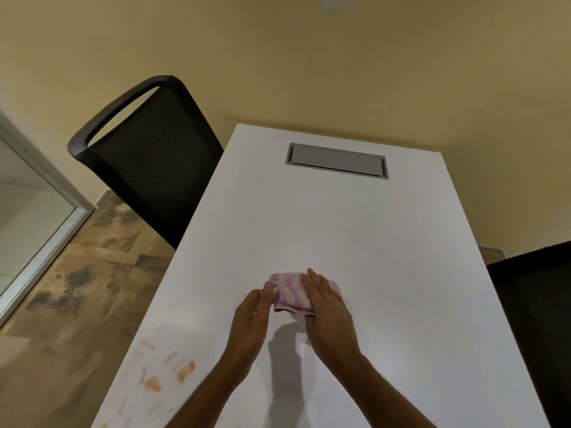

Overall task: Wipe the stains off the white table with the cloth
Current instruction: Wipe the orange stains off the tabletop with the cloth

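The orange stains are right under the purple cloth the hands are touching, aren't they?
No. The head view shows the orange stains near the table's left edge, apart from the cloth, which lies mid-table under the right hand beside the left hand.

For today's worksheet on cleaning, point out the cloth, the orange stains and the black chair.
cloth [292,293]: head view, striped top.
orange stains [185,370]: head view, biggest smear.
black chair [154,159]: head view, mesh back.

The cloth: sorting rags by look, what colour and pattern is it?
Folded cloth: lilac with cream wavy stripes; head view.
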Tool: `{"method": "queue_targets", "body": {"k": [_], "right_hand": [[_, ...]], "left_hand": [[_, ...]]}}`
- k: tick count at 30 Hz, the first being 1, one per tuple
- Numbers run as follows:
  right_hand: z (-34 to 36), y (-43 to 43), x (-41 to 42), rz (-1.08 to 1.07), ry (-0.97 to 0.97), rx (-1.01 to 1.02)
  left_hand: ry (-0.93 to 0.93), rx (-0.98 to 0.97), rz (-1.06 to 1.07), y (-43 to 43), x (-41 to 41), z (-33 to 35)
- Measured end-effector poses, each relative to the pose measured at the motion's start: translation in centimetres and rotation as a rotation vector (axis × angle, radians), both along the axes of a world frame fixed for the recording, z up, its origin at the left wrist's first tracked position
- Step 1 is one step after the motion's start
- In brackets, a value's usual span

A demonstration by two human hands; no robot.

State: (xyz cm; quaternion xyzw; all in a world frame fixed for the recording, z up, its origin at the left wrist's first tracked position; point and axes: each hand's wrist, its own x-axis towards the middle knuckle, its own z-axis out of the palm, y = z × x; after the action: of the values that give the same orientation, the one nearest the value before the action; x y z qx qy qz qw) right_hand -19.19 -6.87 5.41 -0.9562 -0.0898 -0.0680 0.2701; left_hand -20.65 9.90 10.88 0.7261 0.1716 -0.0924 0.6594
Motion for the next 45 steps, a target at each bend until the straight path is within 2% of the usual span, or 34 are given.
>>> {"method": "queue_targets", "body": {"k": [3, 7, 14, 22, 31, 38, 45], "right_hand": [[0.1, 1.3, -2.8, -0.013, 0.037, -0.028], [0.4, 3.0, -6.1, -0.055, 0.061, -0.025], [3.2, 5.5, -10.7, -0.161, 0.128, 0.052], [1.2, 3.8, -15.8, -0.063, 0.115, -0.152], [-2.8, 0.0, -24.3, 0.073, 0.294, -0.277], [-4.7, 0.0, -30.9, 0.137, 0.428, -0.306], [-6.0, 0.0, -35.0, 0.110, 0.376, -0.201]], "left_hand": [[-0.006, 0.197, -0.021, 3.2, -3.0, -0.4], [-0.107, 0.398, -0.071, 7.1, -6.9, -2.3], [-0.144, 0.616, -0.216, 10.8, -12.6, -2.6], [-0.196, 0.788, -0.194, 11.1, -20.4, -4.7], [-0.166, 0.918, -0.083, 9.7, -31.8, -6.3], [-0.075, 0.887, -0.013, 7.3, -38.7, -6.7], [-0.050, 0.852, -0.023, 7.2, -41.9, -7.4]]}}
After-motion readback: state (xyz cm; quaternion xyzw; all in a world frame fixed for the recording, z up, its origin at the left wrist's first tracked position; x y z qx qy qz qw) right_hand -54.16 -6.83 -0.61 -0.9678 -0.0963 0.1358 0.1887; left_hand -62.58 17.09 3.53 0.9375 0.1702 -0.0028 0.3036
